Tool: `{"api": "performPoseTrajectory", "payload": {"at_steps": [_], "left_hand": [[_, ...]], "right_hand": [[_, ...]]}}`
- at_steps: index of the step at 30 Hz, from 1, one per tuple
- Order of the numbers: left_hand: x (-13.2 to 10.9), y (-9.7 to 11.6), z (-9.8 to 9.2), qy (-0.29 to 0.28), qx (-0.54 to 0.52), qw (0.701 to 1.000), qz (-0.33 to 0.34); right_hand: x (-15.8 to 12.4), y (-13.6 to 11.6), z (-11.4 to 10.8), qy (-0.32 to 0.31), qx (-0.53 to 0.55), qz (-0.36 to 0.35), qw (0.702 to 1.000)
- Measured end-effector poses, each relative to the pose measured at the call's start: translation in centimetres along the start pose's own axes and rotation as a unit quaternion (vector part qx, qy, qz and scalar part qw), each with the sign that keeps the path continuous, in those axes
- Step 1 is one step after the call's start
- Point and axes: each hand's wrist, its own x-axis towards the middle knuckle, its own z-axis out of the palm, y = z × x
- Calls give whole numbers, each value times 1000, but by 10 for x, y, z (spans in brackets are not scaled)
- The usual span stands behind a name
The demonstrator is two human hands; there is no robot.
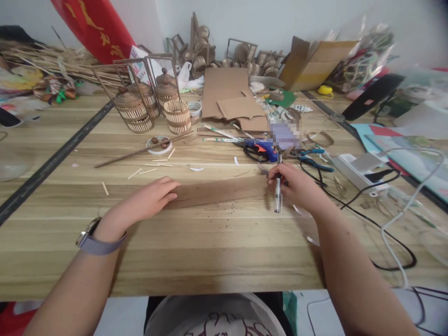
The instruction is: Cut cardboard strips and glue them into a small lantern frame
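A long, flat brown strip (220, 190), resembling cardboard or thin wood, stretches between my two hands above the wooden table. Its left end is gripped by my left hand (157, 197), fingers over the top and thumb in front. My right hand (292, 184) is closed around an upright pen (278, 191) with a clear, printed barrel. The fingertips of that hand also meet the strip's right end; their exact grip is partly hidden. Dark crumbs are scattered on the tabletop just in front of the strip.
Beyond the strip lie a blue glue gun (261, 149), blue-handled pliers (317, 158) and cardboard sheets (226, 93). Small slatted lanterns (136, 112) stand back left, near a tape roll (159, 145). Black cables and a white power strip (360, 175) occupy the right side.
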Motion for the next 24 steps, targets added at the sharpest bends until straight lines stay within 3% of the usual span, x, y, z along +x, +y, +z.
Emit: {"api": "performPoseTrajectory", "payload": {"at_steps": [3, 16, 24], "left_hand": [[-1, -1, -1, 7, -10, 1000, 4], [-4, -2, -13, 33, 18, 999, -15], [-4, -1, -11, 4, 13, 1000, -19]], "right_hand": [[0, -1, 1, 13, 20, 25, 999], [1, -8, 5, -70, 75, 46, 994], [1, -11, 8, -113, 42, 61, 991]]}}
